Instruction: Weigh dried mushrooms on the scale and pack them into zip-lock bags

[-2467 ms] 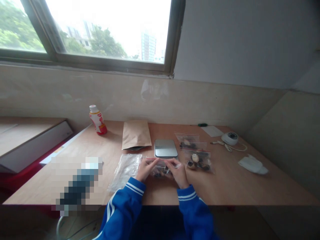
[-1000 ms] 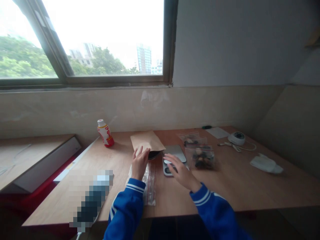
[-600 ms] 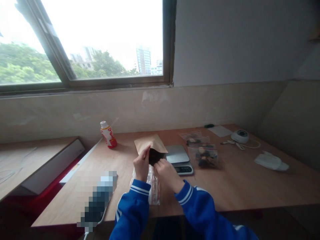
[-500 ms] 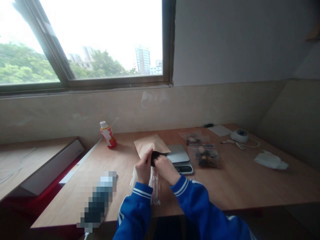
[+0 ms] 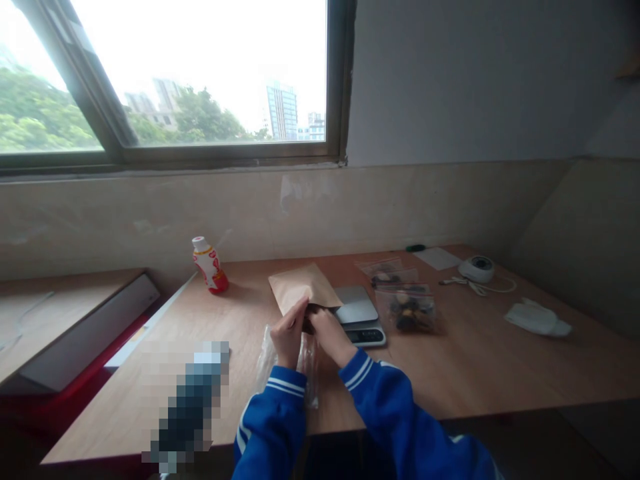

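Observation:
A brown kraft paper bag (image 5: 310, 285) lies tilted at the middle of the table, its mouth turned toward me. My left hand (image 5: 290, 333) is closed on the near left edge of the bag, thumb and fingers pressed together. At the mouth, my right hand (image 5: 327, 333) has its fingers curled against the bag's edge; the fingertips are hidden there. Behind my right hand, a digital kitchen scale (image 5: 367, 320) stands partly under the bag's right corner. Clear plastic bags (image 5: 311, 383) lie flat beneath my wrists.
Zip bags of dark and brown pieces (image 5: 407, 310) lie right of the scale. A red and white bottle (image 5: 210, 267) stands back left. Near the left edge is a pixelated object (image 5: 190, 400). A white dome camera (image 5: 476, 269) with cable and a crumpled white cloth or tissue (image 5: 537, 319) lie far right.
My right fingers have shifted slightly at the bag's mouth, and less of its dark inside shows. My left hand keeps its hold. The view has moved slightly.

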A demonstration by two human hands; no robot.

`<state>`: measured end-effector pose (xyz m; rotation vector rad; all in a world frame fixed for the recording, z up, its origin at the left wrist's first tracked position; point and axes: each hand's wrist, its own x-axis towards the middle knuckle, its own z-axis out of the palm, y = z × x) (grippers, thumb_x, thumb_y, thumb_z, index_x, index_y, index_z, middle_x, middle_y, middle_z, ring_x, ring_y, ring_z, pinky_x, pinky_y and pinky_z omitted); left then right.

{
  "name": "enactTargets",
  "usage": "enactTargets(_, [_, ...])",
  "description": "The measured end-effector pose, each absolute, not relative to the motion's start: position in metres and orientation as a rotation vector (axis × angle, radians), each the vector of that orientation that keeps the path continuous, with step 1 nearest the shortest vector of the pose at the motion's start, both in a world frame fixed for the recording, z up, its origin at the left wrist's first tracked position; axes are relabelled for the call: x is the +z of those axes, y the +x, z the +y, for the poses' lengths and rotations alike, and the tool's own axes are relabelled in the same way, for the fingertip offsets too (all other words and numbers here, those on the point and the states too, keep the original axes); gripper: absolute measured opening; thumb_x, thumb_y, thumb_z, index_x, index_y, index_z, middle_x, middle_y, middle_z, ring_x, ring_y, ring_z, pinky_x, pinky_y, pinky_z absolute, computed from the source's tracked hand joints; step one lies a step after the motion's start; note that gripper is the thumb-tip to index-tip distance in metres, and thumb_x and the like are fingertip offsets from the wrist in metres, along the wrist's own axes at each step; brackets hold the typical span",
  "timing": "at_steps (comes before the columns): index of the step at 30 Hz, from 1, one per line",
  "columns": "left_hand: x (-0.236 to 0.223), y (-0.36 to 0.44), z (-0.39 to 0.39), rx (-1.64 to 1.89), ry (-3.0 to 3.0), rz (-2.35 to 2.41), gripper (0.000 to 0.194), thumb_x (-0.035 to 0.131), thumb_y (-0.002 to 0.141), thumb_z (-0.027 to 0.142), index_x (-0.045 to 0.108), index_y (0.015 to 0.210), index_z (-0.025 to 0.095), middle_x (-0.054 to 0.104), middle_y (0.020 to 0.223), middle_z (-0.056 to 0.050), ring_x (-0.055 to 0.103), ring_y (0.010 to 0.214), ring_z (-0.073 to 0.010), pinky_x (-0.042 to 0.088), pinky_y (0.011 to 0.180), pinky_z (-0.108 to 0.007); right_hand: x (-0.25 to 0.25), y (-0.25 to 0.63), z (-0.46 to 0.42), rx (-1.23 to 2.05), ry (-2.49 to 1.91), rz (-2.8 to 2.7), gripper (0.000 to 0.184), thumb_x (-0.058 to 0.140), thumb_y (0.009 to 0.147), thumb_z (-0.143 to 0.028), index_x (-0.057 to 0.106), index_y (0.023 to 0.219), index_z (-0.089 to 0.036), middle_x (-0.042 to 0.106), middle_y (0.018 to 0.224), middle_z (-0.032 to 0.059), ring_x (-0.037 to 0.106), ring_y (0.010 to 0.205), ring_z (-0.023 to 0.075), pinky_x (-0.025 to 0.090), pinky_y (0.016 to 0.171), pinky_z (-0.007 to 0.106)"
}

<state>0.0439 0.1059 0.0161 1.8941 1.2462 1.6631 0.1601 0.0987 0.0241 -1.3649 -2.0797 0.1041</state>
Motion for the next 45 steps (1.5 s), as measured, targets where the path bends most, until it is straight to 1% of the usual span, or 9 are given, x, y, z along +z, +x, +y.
enactTargets(3, [0.025, 0.043, 0.114, 1.64, 1.833, 1.254, 0.024, 0.055, 0.087, 0.034, 0.07, 0.105, 0.03, 0.071, 0.108, 0.004, 0.069, 0.096, -0.02, 0.057, 0.082, -0.029, 0.03, 0.166, 0.09, 0.039, -1.465, -2.067, 0.036, 0.041, 0.085, 0.0, 0.063, 0.109, -0.015, 0.066, 0.106, 0.0144, 0.062, 0.098, 0.0253, 0.052, 0.086, 0.038])
enactTargets(8, [0.039, 0.043, 0.121, 1.555, 1.817, 1.225, 0.022, 0.059, 0.084, 0.032, 0.072, 0.1, 0.028, 0.073, 0.102, 0.003, 0.071, 0.091, -0.0198, 0.058, 0.081, -0.029, 0.039, 0.175, 0.088, 0.009, -1.375, -2.005, 0.028, 0.045, 0.085, -0.002, 0.064, 0.099, -0.018, 0.063, 0.102, 0.0092, 0.059, 0.099, 0.0229, 0.051, 0.088, 0.038])
enactTargets(11, [0.045, 0.042, 0.125, 1.497, 1.82, 1.178, 0.021, 0.061, 0.082, 0.031, 0.073, 0.098, 0.027, 0.074, 0.1, 0.003, 0.07, 0.092, -0.0207, 0.057, 0.083, -0.031, 0.04, 0.184, 0.087, 0.0, -1.283, -1.952, 0.028, 0.045, 0.086, -0.003, 0.064, 0.1, -0.019, 0.061, 0.104, 0.008, 0.058, 0.102, 0.0219, 0.051, 0.091, 0.037])
enactTargets(17, [0.053, 0.04, 0.131, 1.508, 1.799, 1.14, 0.021, 0.061, 0.082, 0.032, 0.073, 0.098, 0.025, 0.074, 0.101, 0.002, 0.069, 0.095, -0.0214, 0.056, 0.087, -0.033, 0.038, 0.209, 0.079, -0.013, -1.124, -1.741, 0.027, 0.044, 0.092, -0.015, 0.065, 0.105, -0.026, 0.063, 0.105, 0.0056, 0.061, 0.101, 0.0197, 0.051, 0.091, 0.036])
enactTargets(21, [0.054, 0.04, 0.132, 1.547, 1.752, 1.125, 0.021, 0.063, 0.081, 0.031, 0.074, 0.097, 0.024, 0.074, 0.1, 0.0, 0.07, 0.095, -0.0217, 0.057, 0.086, -0.033, 0.033, 0.242, 0.078, -0.099, -1.229, -1.483, 0.022, 0.046, 0.092, -0.021, 0.067, 0.1, -0.024, 0.064, 0.099, 0.0071, 0.062, 0.096, 0.0203, 0.05, 0.09, 0.036])
enactTargets(27, [0.051, 0.045, 0.131, 1.545, 1.717, 1.122, 0.019, 0.064, 0.079, 0.029, 0.074, 0.095, 0.024, 0.074, 0.099, 0.0, 0.07, 0.094, -0.0214, 0.057, 0.086, -0.032, 0.017, 0.277, 0.095, 0.054, -1.428, -1.579, 0.029, 0.043, 0.086, -0.014, 0.068, 0.1, -0.019, 0.066, 0.096, 0.0085, 0.064, 0.091, 0.0209, 0.051, 0.084, 0.035])
enactTargets(31, [0.05, 0.046, 0.13, 1.536, 1.706, 1.119, 0.019, 0.065, 0.079, 0.03, 0.074, 0.094, 0.024, 0.074, 0.098, 0.001, 0.07, 0.093, -0.0216, 0.057, 0.085, -0.032, 0.009, 0.28, 0.103, 0.106, -1.451, -1.582, 0.039, 0.041, 0.082, -0.009, 0.064, 0.112, -0.017, 0.066, 0.108, 0.0107, 0.063, 0.102, 0.0213, 0.049, 0.09, 0.037])
enactTargets(40, [0.051, 0.043, 0.128, 1.562, 1.671, 1.108, 0.02, 0.065, 0.079, 0.03, 0.074, 0.094, 0.022, 0.075, 0.097, -0.001, 0.07, 0.093, -0.022, 0.057, 0.085, -0.032, 0.001, 0.28, 0.106, 0.192, -1.41, -1.569, 0.04, 0.057, 0.071, -0.012, 0.062, 0.11, -0.017, 0.059, 0.117, 0.0123, 0.056, 0.114, 0.0245, 0.044, 0.099, 0.041])
enactTargets(45, [0.047, 0.041, 0.131, 1.568, 1.66, 1.11, 0.02, 0.066, 0.079, 0.03, 0.075, 0.094, 0.023, 0.075, 0.097, -0.001, 0.071, 0.091, -0.0216, 0.058, 0.082, -0.03, 0.028, 0.252, 0.082, 0.045, -1.351, -1.515, 0.029, 0.046, 0.082, -0.01, 0.064, 0.104, -0.019, 0.058, 0.112, 0.0107, 0.056, 0.11, 0.0222, 0.046, 0.096, 0.04])
